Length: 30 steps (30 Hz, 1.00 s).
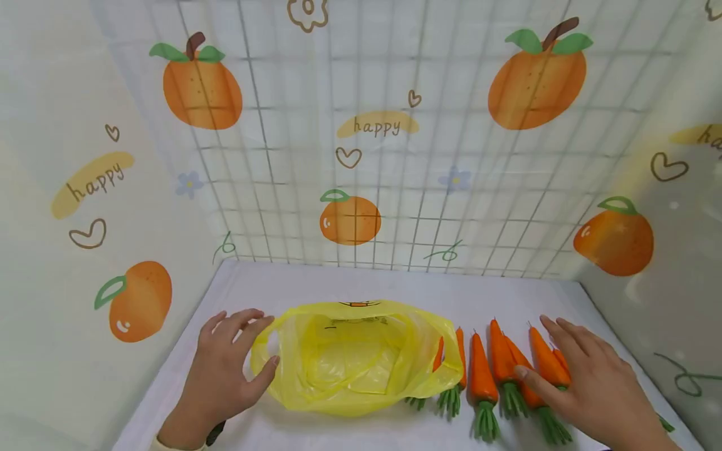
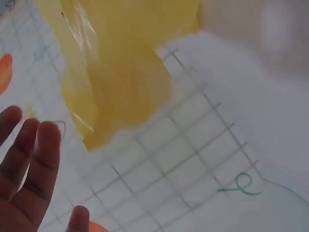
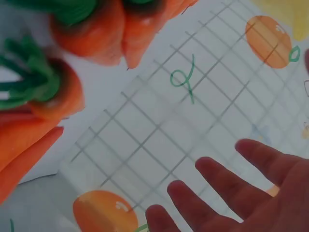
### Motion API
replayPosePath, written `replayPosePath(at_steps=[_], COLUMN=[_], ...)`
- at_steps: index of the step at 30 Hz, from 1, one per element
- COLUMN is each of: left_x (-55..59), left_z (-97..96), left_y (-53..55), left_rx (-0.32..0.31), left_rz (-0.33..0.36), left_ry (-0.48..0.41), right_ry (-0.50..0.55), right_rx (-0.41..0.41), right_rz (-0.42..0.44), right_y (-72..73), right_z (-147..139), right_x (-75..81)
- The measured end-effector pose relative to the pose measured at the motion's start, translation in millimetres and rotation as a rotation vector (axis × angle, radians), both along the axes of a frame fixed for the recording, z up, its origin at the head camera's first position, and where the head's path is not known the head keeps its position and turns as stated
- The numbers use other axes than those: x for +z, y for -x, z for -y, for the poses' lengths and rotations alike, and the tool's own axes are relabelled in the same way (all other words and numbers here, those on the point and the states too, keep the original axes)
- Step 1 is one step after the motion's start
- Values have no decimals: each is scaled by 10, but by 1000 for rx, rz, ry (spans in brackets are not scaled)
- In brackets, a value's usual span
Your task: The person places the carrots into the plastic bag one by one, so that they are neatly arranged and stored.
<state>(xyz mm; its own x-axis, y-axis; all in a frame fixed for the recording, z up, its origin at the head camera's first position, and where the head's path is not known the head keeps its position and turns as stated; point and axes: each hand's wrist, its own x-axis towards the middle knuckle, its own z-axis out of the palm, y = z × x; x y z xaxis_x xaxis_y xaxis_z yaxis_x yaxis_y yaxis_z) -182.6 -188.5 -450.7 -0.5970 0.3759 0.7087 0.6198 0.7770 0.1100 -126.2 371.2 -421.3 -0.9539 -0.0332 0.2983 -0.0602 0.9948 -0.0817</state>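
A yellow plastic bag [image 1: 344,401] stands on the white table with its mouth spread wide towards me. My left hand [image 1: 228,363] is at the bag's left handle, thumb and fingers apart, holding nothing. In the left wrist view, its spread fingers [image 2: 43,159] show beside the yellow bag [image 2: 120,92]. To the right of the bag lies a group of orange toy-like carrots [image 1: 482,369] with green tops, one partly behind the bag's handle. My right hand [image 1: 598,382] hovers over the rightmost carrots, fingers extended; in the right wrist view the carrots [image 3: 101,38] appear beyond its fingers.
A white tabletop [image 1: 271,285] is enclosed by pale cloth walls printed with oranges, hearts and "happy". Behind the back cloth [image 1: 395,156] a wire grid shows through. A bit of green top [image 1: 665,423] peeks out right of my right hand.
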Motion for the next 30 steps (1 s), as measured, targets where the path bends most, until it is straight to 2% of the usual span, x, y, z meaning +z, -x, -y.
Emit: replayPosePath(at_steps=[3, 8, 12, 17, 23, 26, 30], left_x=[-24, -71, -111, -184, -283, -281, -227], left_z=[-155, -305, -362, -410, -416, -444, -463], left_y=[-40, -71, -75, -20, 68, 116, 124], left_rx=[-16, 57, 101, 114, 105, 109, 106], left_rz=[-4, 53, 111, 167, 195, 216, 242], left_ry=[75, 245, 318, 340, 328, 313, 282], right_ry=[18, 37, 33, 42, 37, 29, 36], right_rx=[27, 66, 101, 146, 218, 234, 255], right_rz=[25, 99, 133, 179, 257, 268, 296], right_y=[-2, 61, 125, 266, 448, 512, 598], right_z=[20, 146, 266, 464, 696, 742, 785], right_x=[32, 50, 31, -13, -58, -96, -146])
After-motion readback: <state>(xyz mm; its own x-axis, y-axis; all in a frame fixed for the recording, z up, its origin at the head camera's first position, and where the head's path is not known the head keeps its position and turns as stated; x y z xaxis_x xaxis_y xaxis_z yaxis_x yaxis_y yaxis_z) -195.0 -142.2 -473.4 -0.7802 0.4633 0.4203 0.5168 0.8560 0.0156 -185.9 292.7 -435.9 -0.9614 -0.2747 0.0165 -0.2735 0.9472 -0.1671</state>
